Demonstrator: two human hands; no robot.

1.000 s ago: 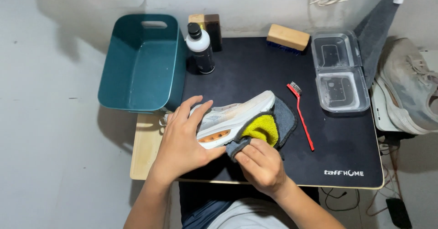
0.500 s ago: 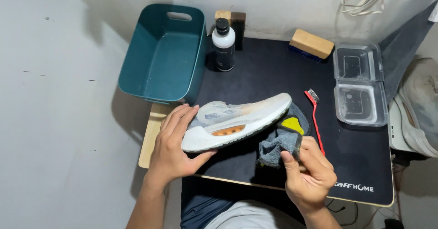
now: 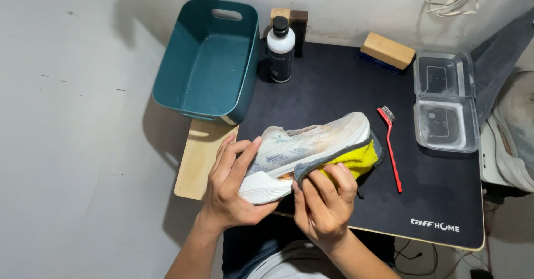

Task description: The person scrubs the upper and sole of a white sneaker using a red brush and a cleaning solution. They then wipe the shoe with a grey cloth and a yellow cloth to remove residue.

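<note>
My left hand [image 3: 231, 187] cups sneaker [image 3: 308, 148] toe, long axis running right; right hand [image 3: 322, 201] pinches cloth [image 3: 356, 159] against sole.

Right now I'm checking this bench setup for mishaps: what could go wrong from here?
The shoe is held at the mat's near edge by the left hand while the right hand presses a grey and yellow cloth to its side; a slip could drop it off the table. The red wire brush lies close beside the cloth and might be knocked. The upright bottle could tip if bumped.
</note>
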